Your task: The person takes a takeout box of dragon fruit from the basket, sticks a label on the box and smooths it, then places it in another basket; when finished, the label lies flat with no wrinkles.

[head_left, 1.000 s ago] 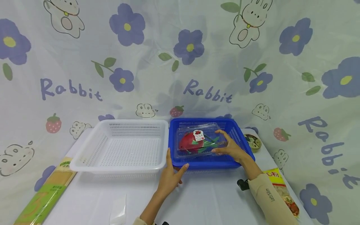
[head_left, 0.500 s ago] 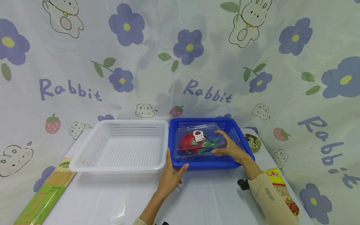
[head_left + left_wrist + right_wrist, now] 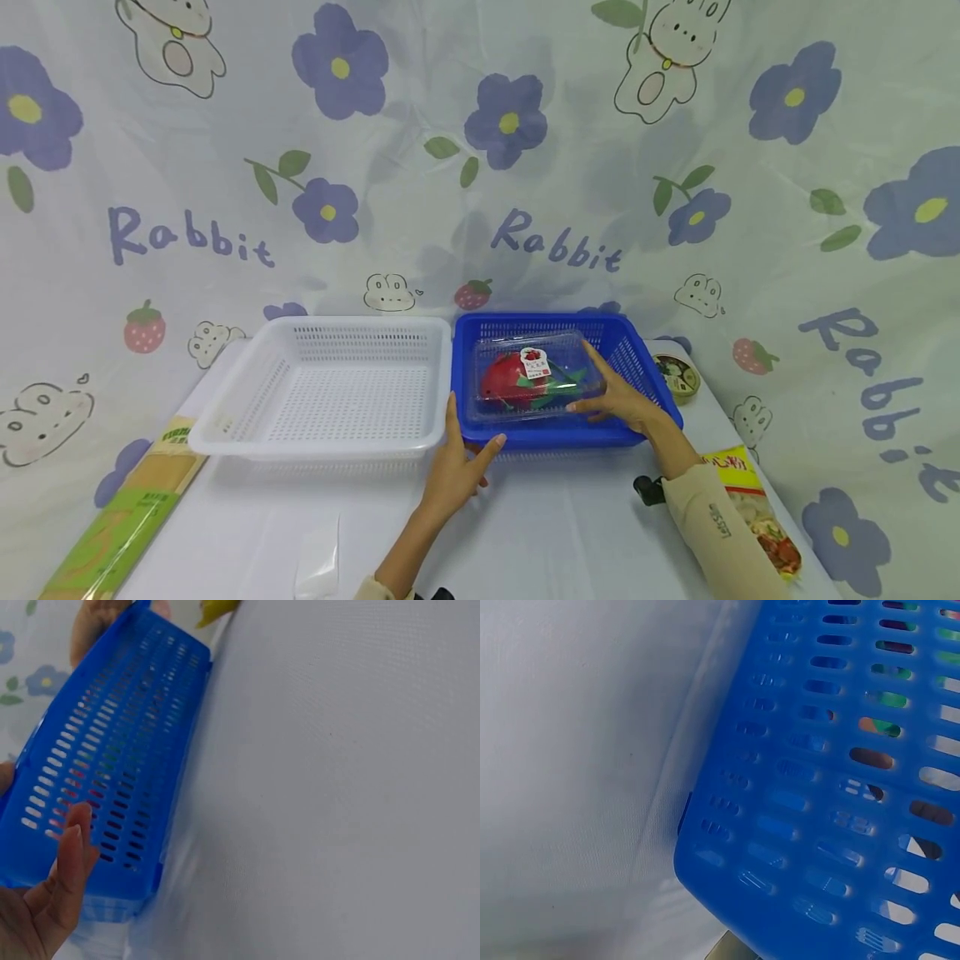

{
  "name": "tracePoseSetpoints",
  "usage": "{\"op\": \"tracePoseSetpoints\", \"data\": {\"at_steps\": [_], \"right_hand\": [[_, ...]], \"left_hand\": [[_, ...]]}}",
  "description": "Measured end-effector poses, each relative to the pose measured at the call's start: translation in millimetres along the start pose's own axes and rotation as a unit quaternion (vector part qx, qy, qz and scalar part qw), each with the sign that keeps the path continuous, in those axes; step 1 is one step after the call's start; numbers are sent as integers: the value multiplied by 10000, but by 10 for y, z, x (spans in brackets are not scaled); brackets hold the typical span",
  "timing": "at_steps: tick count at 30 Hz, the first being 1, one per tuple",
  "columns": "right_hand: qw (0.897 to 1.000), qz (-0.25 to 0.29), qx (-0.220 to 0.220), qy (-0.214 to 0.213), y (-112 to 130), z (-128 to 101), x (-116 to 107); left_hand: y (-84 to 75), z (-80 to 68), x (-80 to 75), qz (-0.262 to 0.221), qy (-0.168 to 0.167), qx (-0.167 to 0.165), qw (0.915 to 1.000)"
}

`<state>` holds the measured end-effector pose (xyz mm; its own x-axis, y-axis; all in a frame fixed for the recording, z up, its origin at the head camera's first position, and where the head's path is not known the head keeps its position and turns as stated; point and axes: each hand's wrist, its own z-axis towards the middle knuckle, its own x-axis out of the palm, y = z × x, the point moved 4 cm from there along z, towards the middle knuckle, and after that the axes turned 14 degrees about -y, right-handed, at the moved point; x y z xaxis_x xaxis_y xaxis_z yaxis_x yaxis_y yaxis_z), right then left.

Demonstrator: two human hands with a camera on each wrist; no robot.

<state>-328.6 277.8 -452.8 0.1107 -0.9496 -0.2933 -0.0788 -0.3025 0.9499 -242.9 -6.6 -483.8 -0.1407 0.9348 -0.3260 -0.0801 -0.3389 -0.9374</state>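
**Clear box of red fruit held inside the blue basket**

A clear plastic box (image 3: 534, 375) with a red fruit and green leaves inside, and a small white label on its lid, sits in the blue basket (image 3: 480, 433). The right hand (image 3: 617, 398) reaches over the basket's near right corner and holds the right end of the box, fingers spread along its top edge and the thumb lower against its side, so the hand is closed lightly around the box. The box lies roughly level, towards the near side of the basket.

The left hand (image 3: 456, 467) rests on the worktop (image 3: 570, 533) at the near left corner of the blue basket. Its fingers are straight and together, pressed flat against the basket's outer wall, with the thumb angled out to the right along the near wall; it grips nothing. The left wrist view shows a fingertip (image 3: 75, 829) lying on the slotted blue wall (image 3: 112, 772).

A white basket (image 3: 330, 387) stands just beside the blue one on its left, their rims touching or nearly so. On the far left of the worktop lies a long green and tan packet (image 3: 123, 521). A small clear plastic piece (image 3: 317, 560) lies near the front edge. At the right, a round tin (image 3: 677, 377) sits behind the blue basket's corner, and a yellow food packet (image 3: 750, 510) lies partly under the right sleeve (image 3: 720, 533).
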Motion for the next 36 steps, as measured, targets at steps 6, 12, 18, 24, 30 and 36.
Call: {"op": "tracePoseSetpoints", "data": {"at_steps": [6,12,18,24,30,36], "right_hand": [[9996,-162,214,-21,-8,-6,2],[9992,-226,344,15,-41,23,10],[9989,-246,396,18,-62,71,7],[9987,-275,428,14,-93,106,-4],[9984,-418,382,-26,-108,134,-22],[9940,-983,390,-273,-100,160,-61]], "left_hand": [[5,12,13,30,10,11,10000],[1,27,15,110,24,4,9999],[17,63,24,169,4,-20,9999],[39,100,54,191,8,14,9998],[19,134,56,51,215,45,9997],[-11,114,8,-186,509,157,9984]]}}
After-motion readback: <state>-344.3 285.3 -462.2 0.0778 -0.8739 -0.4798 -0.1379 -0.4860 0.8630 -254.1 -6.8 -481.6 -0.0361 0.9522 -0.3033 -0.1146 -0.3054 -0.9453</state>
